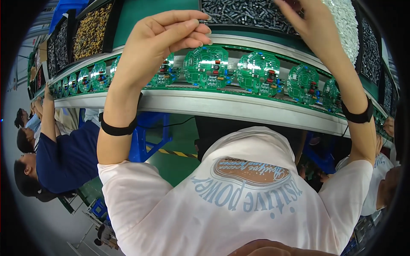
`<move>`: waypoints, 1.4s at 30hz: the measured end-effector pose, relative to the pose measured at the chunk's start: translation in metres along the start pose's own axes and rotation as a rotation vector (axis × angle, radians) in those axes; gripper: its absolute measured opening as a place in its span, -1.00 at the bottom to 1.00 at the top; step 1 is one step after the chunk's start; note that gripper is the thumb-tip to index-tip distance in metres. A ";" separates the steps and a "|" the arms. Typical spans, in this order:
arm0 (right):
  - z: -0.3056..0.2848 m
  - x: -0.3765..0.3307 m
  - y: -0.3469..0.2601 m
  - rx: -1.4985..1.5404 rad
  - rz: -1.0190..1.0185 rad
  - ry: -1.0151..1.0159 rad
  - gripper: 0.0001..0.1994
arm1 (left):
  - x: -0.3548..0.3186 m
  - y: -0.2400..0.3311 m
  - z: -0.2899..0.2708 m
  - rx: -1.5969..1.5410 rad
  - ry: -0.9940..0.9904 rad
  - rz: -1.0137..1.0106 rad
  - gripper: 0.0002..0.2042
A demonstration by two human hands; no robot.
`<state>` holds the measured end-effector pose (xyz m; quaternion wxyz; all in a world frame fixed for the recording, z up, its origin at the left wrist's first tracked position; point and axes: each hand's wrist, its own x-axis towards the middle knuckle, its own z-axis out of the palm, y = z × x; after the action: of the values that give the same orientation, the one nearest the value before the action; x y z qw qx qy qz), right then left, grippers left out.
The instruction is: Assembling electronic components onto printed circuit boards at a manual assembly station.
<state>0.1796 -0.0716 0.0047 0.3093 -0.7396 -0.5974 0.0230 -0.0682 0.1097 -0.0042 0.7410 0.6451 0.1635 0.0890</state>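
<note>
My left hand point(164, 40) is raised above the row of green circuit boards point(206, 66). Its thumb and fingers are drawn together; whatever lies at their tips, if anything, is too small to name. Beyond them, a black bin point(243, 29) holds many small dark cylindrical components point(243, 13). My right hand point(314, 25) reaches over the right end of this bin, its fingertips cut off by the top of the picture, so its grip is hidden. The boards, fitted with red, blue and black parts, sit in a line along a pale metal rail point(239, 102).
Bins of yellow-brown ring-shaped parts point(92, 30), white pieces point(345, 30) and dark parts point(370, 51) line the far side. Co-workers sit close on both sides, one in a navy shirt point(64, 158) at left. A blue stool point(151, 134) stands below the rail.
</note>
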 end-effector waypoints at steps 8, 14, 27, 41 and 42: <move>-0.002 -0.032 0.000 0.504 0.064 -0.232 -0.84 | -0.023 -0.010 -0.008 0.399 0.110 0.138 -0.76; 0.018 -0.033 -0.017 0.732 0.228 -0.429 -0.82 | -0.029 -0.015 0.002 0.542 0.179 0.093 -0.82; 0.041 -0.020 -0.034 0.650 0.226 -0.409 -0.87 | -0.032 -0.012 -0.006 0.565 0.245 0.147 -0.85; 0.067 -0.008 -0.058 0.194 -0.138 -0.361 -0.93 | -0.051 -0.019 -0.025 0.577 0.328 0.203 -0.84; 0.067 -0.008 -0.058 0.174 -0.143 -0.352 -0.93 | -0.052 -0.019 -0.027 0.551 0.315 0.198 -0.84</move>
<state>0.0998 -0.0449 -0.0237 0.2638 -0.6502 -0.6891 0.1812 -0.1275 0.1137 -0.0192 0.4920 0.8123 0.2307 0.2117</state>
